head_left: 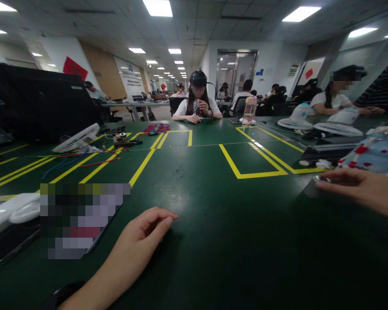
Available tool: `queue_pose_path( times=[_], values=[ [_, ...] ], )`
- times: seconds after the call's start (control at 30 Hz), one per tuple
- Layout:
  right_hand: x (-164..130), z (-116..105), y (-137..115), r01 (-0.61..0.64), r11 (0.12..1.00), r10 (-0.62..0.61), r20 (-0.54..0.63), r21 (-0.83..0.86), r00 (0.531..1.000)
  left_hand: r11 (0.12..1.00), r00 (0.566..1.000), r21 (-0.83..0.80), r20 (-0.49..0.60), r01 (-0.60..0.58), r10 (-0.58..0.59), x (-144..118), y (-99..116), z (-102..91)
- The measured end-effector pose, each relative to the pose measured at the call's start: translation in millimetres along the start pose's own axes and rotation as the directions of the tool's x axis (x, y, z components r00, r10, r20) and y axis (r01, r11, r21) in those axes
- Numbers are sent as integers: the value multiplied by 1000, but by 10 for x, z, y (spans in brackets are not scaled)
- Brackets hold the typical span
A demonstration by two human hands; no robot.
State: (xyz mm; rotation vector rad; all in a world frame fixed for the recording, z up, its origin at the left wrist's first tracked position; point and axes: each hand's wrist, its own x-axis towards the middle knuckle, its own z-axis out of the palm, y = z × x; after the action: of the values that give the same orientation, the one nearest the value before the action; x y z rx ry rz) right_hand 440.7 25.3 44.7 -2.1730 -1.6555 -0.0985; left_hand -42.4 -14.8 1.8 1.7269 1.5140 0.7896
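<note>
Fingers (160,221) of the left hand (142,234) lie loosely curled on the bare green desk (213,241), holding nothing. At 3 o'clock the right hand (358,187) lies flat, fingertips on a small dark object (312,188) with a shiny edge; whether it is gripped I cannot tell. It looks thin, stiff, light and possibly slippery, best pinched at its edges. Its long axis seems to run 9 to 3 o'clock, though blur hides the detail. A phone (16,241) lies at 9 o'clock.

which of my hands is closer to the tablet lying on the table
Left. Your left hand rests on the green table just right of the tablet; your right hand lies far across at the right edge.
</note>
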Motion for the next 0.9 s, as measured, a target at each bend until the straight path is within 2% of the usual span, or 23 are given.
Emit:
queue_pose_path(
  times=[0.07, 0.13, 0.2, 0.27, 0.33, 0.4, 0.43, 0.5, 0.57, 0.67, 0.9],
  values=[
    [-58, 23, -110, -58, 998, 56, 75, 28, 996, 1000, 1000, 8, -1, 2, -2, 12, 3, 5],
    [-147, 65, -312, -70, 994, 63, 84, 88, 994, 1000, 1000, 12, -4, 10, -10, 21, 16, 13],
    [-284, 131, -602, 6, 974, -26, 87, 224, 996, 1000, 1000, 12, -7, 20, -20, 24, 35, 22],
    [-466, 215, -955, 123, 907, -192, 135, 404, 972, 1000, 1000, 13, -10, 27, -26, 23, 49, 30],
    [-666, 301, -1322, 220, 800, -386, 200, 558, 901, 999, 1000, 16, -15, 28, -28, 23, 55, 33],
    [-843, 379, -1647, 275, 701, -543, 243, 658, 803, 1000, 1000, 23, -13, 20, -20, 28, 51, 27],
    [-913, 415, -1776, 290, 663, -593, 249, 690, 766, 999, 1000, 30, -12, 16, -15, 31, 46, 22],
    [-1011, 482, -1950, 309, 618, -640, 236, 723, 731, 999, 1000, 46, -8, 8, -8, 37, 34, 12],
    [-1062, 547, -2011, 331, 603, -649, 206, 726, 732, 998, 1000, 65, -8, -7, 8, 34, 29, 11],
    [-1090, 642, -1968, 344, 579, -648, 161, 739, 745, 989, 995, 114, -10, -98, 100, 11, 83, 51],
    [-1084, 755, -1939, 237, 536, -663, 231, 811, 712, 920, 926, 110, 61, -376, 372, 82, 534, 272]
  ],
)
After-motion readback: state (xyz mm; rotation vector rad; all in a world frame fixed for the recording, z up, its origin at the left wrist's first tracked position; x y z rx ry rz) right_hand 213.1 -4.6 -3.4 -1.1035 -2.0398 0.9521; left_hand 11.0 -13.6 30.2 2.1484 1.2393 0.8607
